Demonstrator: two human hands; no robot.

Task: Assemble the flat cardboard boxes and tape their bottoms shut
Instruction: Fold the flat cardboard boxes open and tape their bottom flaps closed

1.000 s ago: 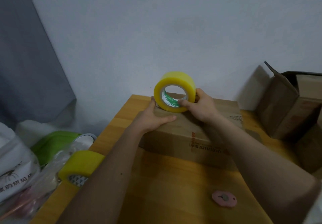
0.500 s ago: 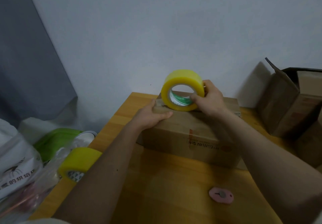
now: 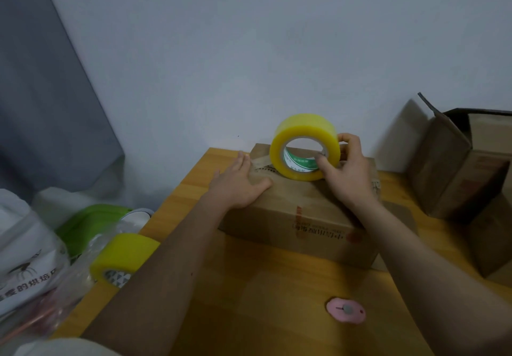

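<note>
While the counter [image 3: 249,300] takes up most of what I see, the box [image 3: 304,217] is what everything else sits around: it lies flaps-up at the far end, close to the wall. To the right of the box stands a second box [image 3: 457,167], already opened out with one flap sticking up. Off the left of the box, at the counter's edge, lies a spare roll of tape [image 3: 122,256], and beyond that a plastic bag [image 3: 30,258] with a green lid [image 3: 86,222] behind it.

On top of the box stands the roll of tape [image 3: 304,145] I am working with. My right hand [image 3: 346,173] is closed on it, thumb hooked through the core and fingers behind. A second ago the roll stood nearer the left end of the box; now it has travelled toward the right, leaving a strip of tape [image 3: 260,162] stuck down behind it. My left hand [image 3: 238,184] lies flat and open on the box's left end, pinning the start of that strip.

So I judge the seam partly covered, with the rest of the run and the cut to come. Nearer me than the box, on bare counter, lies the small pink cutter [image 3: 345,310], untouched.
</note>
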